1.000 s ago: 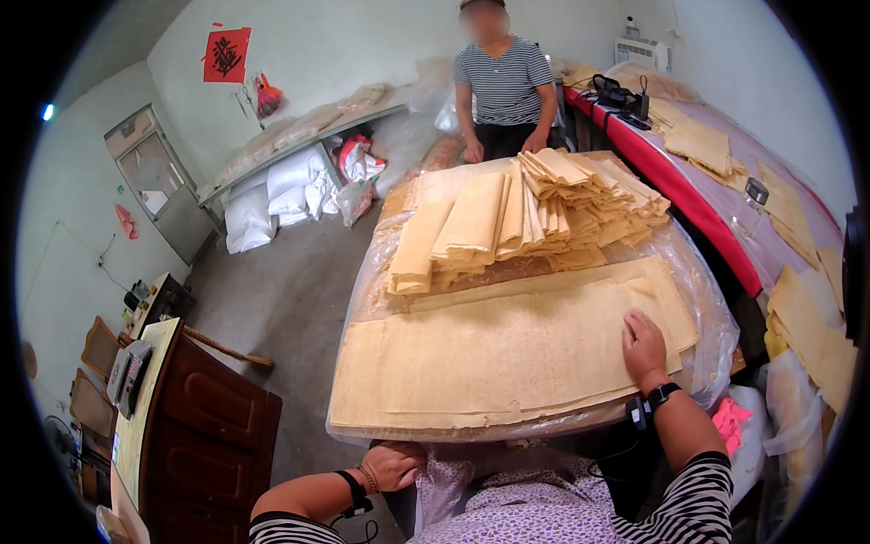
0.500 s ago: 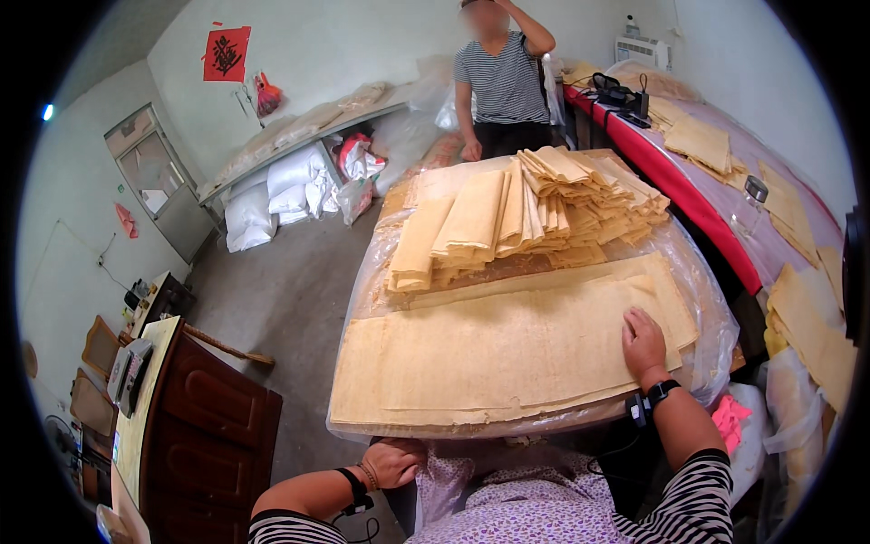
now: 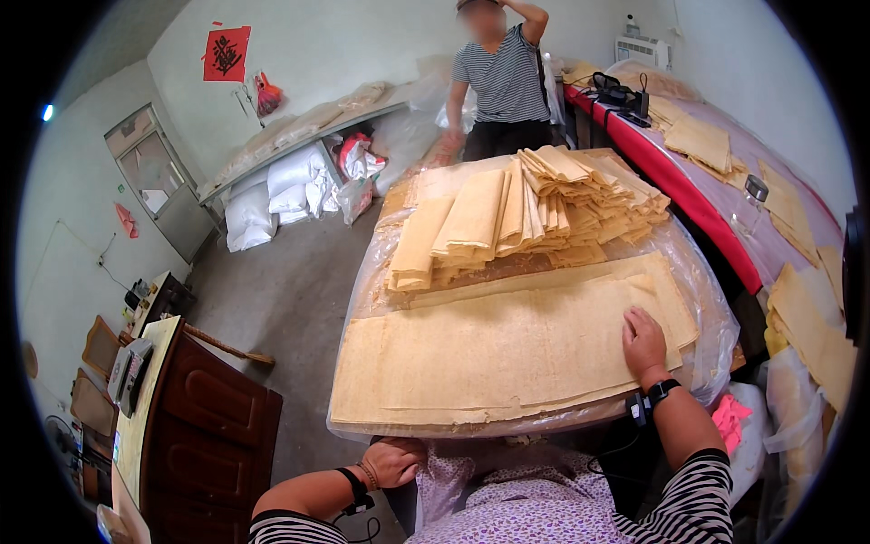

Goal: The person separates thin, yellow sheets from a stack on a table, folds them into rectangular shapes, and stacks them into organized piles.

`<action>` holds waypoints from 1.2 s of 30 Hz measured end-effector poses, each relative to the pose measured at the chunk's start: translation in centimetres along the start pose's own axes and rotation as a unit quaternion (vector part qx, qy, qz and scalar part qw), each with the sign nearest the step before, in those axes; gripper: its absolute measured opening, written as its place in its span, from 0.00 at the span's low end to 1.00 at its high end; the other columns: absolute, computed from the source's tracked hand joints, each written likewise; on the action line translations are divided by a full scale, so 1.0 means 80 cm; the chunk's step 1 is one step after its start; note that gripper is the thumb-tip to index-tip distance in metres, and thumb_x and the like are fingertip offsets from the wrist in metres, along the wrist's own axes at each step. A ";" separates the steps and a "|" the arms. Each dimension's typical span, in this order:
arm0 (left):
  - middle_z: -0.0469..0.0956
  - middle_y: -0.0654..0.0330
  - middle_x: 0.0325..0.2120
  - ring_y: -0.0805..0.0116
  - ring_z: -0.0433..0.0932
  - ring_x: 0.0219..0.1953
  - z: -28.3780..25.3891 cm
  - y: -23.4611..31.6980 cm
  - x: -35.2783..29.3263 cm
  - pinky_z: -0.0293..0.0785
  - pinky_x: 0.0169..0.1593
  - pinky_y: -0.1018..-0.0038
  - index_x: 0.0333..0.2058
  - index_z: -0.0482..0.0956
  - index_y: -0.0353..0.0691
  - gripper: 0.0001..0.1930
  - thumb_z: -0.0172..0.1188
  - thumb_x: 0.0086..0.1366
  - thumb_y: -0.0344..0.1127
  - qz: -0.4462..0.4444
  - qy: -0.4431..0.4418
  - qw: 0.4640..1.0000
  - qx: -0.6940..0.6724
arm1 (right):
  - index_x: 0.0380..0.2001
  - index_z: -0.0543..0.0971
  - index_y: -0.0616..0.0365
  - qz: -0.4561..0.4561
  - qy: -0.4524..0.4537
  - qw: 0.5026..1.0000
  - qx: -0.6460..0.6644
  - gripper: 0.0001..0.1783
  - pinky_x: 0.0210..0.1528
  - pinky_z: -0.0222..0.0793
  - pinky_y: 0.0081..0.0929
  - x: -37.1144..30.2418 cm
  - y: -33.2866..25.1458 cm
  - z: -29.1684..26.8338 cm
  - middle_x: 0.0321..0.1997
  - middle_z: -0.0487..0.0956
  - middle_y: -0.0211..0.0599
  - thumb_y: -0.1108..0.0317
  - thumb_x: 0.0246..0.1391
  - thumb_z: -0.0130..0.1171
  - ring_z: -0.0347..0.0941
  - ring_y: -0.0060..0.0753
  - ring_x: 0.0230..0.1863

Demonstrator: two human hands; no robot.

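A wide stack of thin, tan, rough-edged sheets [image 3: 489, 354] lies along the near side of the table; their exact kind is not clear. My right hand [image 3: 643, 343] lies on the right end of this stack, palm down, fingers resting on the top sheet without gripping it. Below the near table edge, my left hand [image 3: 394, 461] is low by my lap, beside the purple-patterned apron [image 3: 517, 512]. Its fingertips are hidden, so its grip cannot be read. Beyond the flat stack sits a heap of folded tan sheets [image 3: 544, 208].
Clear plastic [image 3: 716, 340] covers the table. Across it stands a person [image 3: 503, 77] with one arm raised. At right, a red-edged side table [image 3: 671, 159] carries more sheets and a bottle [image 3: 750, 204]. A dark wooden desk [image 3: 213, 399] stands left; white sacks [image 3: 294, 177] lie behind.
The person across the table has straightened a little, and their lower hand has drawn back from the table, blurred by motion. Both my hands and the sheets stay put.
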State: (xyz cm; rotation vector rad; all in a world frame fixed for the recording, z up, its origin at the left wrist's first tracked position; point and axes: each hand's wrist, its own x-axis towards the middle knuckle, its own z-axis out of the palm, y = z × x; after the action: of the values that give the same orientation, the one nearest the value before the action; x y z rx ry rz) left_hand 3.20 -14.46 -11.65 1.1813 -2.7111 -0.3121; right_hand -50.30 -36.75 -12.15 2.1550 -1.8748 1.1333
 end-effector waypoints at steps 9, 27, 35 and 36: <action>0.81 0.55 0.46 0.56 0.78 0.51 0.008 -0.004 -0.004 0.72 0.59 0.62 0.43 0.83 0.43 0.14 0.59 0.57 0.35 -0.002 0.023 1.000 -0.001 | 0.45 0.82 0.58 -0.003 0.006 1.000 -0.006 0.14 0.63 0.67 0.41 0.000 0.001 0.001 0.56 0.80 0.46 0.70 0.54 0.61 0.74 0.49 0.60; 0.81 0.55 0.48 0.57 0.78 0.53 0.011 -0.005 -0.007 0.71 0.60 0.64 0.44 0.83 0.43 0.15 0.60 0.59 0.37 -0.016 0.013 1.000 0.006 | 0.45 0.82 0.59 0.000 0.000 1.000 -0.004 0.15 0.64 0.67 0.41 0.001 -0.004 -0.003 0.56 0.80 0.46 0.70 0.54 0.61 0.73 0.49 0.61; 0.81 0.55 0.48 0.56 0.77 0.53 0.008 -0.002 -0.006 0.69 0.62 0.63 0.45 0.83 0.44 0.16 0.59 0.58 0.37 -0.028 0.008 1.000 0.010 | 0.44 0.83 0.61 -0.017 0.026 1.000 -0.005 0.13 0.62 0.70 0.42 0.002 -0.010 -0.006 0.53 0.81 0.50 0.72 0.54 0.61 0.75 0.52 0.57; 0.81 0.55 0.48 0.56 0.77 0.53 0.008 -0.001 -0.006 0.69 0.62 0.63 0.45 0.83 0.44 0.16 0.59 0.58 0.37 -0.027 0.008 1.000 0.011 | 0.44 0.83 0.61 -0.017 0.026 1.000 -0.004 0.13 0.62 0.70 0.42 0.002 -0.009 -0.005 0.53 0.81 0.50 0.72 0.54 0.61 0.75 0.52 0.57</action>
State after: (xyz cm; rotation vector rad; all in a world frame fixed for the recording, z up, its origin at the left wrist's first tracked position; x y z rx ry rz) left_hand 3.45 -14.11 -12.30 1.2600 -2.6784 -0.2794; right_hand -49.85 -36.46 -11.47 2.1218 -1.8117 1.1614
